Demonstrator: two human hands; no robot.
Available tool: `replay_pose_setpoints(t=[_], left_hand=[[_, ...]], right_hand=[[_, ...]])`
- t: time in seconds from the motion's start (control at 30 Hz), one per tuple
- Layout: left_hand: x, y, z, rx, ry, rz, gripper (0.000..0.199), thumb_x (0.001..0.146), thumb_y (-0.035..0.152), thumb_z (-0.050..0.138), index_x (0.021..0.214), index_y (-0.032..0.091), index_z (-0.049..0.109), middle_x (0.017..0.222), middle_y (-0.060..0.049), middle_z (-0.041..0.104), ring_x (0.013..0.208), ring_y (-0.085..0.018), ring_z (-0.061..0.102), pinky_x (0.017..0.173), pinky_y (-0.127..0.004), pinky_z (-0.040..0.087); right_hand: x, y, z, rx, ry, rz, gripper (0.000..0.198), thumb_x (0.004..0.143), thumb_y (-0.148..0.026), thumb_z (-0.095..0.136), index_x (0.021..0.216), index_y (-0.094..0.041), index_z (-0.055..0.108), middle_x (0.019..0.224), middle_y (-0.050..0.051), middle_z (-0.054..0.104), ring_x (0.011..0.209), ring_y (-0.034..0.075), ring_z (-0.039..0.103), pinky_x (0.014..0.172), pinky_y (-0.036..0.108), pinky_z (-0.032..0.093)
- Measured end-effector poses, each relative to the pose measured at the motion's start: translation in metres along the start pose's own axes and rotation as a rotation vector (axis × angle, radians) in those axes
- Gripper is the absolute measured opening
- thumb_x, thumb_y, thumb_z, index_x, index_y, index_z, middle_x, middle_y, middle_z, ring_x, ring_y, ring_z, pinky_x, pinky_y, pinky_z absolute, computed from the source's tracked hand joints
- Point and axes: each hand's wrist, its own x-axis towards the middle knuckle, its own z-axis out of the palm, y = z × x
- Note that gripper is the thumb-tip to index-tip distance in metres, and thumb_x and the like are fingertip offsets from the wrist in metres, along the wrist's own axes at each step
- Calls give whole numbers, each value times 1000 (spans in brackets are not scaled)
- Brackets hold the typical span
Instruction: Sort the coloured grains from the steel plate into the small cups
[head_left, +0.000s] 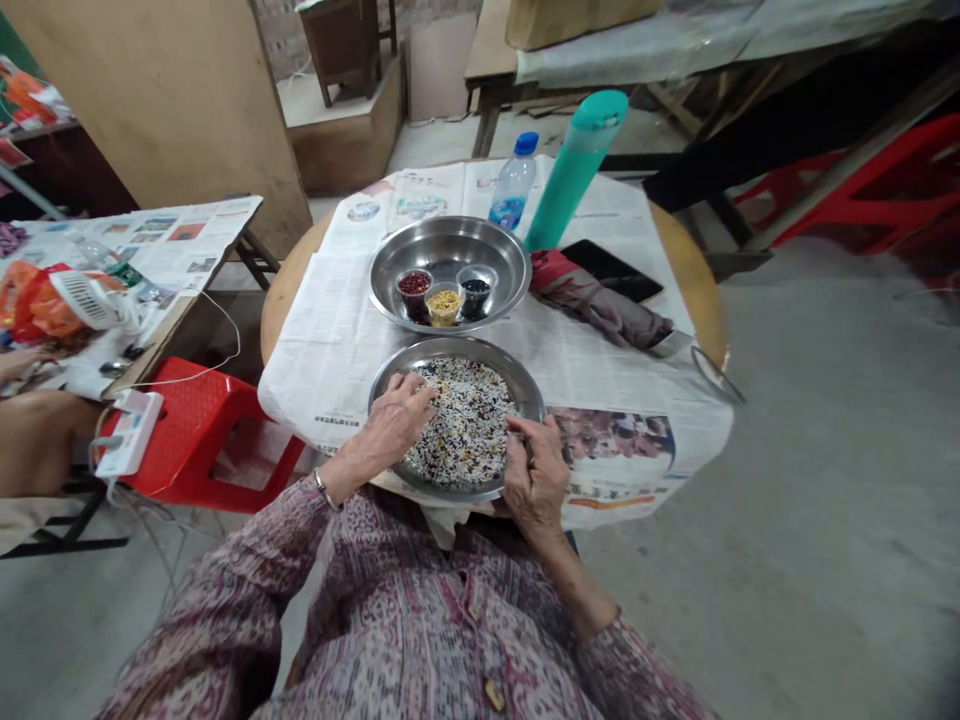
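A shallow steel pan (381, 392) stands at the near table edge, holding a spread of small white, black and yellow grains (465, 420). Over its left rim reaches my left hand (397, 415), fingers bent together with their tips at the grains. My right hand (536, 465) is at the right rim, thumb and forefinger curled close to each other by the grains. What either hand pinches is too small to make out. Behind sits a steel basin (450, 240) with three clear cups: red pieces (414, 285), yellow pieces (444, 303) and black pieces (475, 288).
Newspaper (322, 330) covers the round table. A blue-capped bottle (514, 180), a tilted turquoise container (577, 165), a dark phone or tablet (611, 270) and a folded umbrella (600, 300) lie beyond. At left are a red stool (187, 420) with a power strip (131, 435) and another person's leg (45, 440).
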Motion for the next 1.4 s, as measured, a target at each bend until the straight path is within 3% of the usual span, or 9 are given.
replay_pose_setpoints(t=[0.17,0.37,0.5,0.67,0.77,0.87,1.0,1.2,1.4], left_hand=[[-21,10,-1,23,-78,-165,60,81,42,80,127,16,51,128,-15,50,116,-32,51,96,-47,52],[-18,37,18,-274,-150,82,44,90,14,63,131,20,50,118,-8,50,99,-20,59,93,-36,54],[16,44,27,-224,-134,190,25,97,11,44,114,17,61,110,-8,55,92,-18,60,88,-34,55],[57,29,25,-101,19,97,30,99,10,37,117,15,61,112,-10,55,97,-20,59,88,-36,54],[61,22,23,-58,132,41,30,100,28,50,126,17,59,124,-12,52,111,-25,55,92,-40,53],[56,25,25,-11,104,208,42,92,43,64,129,22,60,135,-10,50,124,-30,49,103,-45,47],[59,33,31,31,-7,457,36,97,35,59,131,23,59,143,-8,50,132,-27,46,115,-47,36],[61,17,12,146,27,138,25,101,21,44,118,17,63,132,-12,56,121,-27,51,103,-44,45],[6,4,1,128,-33,-66,26,98,37,57,116,19,62,125,-12,56,114,-28,53,94,-41,52]], right_hand=[[0,1,0,15,-2,-22,21,94,-20,50,105,-24,67,100,5,73,97,21,67,115,59,38],[-1,2,1,14,11,-17,21,94,-20,50,103,-24,68,99,5,74,96,21,68,116,60,37],[-1,2,2,3,13,-15,21,94,-21,48,104,-24,67,100,5,74,97,21,68,114,60,39],[-1,3,2,6,22,-33,20,95,-21,49,105,-24,66,99,5,74,95,20,68,113,58,41],[0,2,1,-2,16,-18,20,95,-21,49,105,-24,66,99,5,74,95,21,67,113,59,40],[0,2,1,1,3,-13,22,95,-20,48,107,-24,66,101,5,73,98,21,67,114,59,39],[0,3,1,13,12,-27,24,94,-19,47,108,-24,66,103,5,73,99,21,66,115,57,38],[0,3,1,1,9,-19,25,93,-18,48,108,-24,67,101,4,74,98,21,68,116,59,37],[0,3,1,19,25,-32,24,93,-17,48,106,-23,67,101,4,74,99,20,67,114,55,39]])
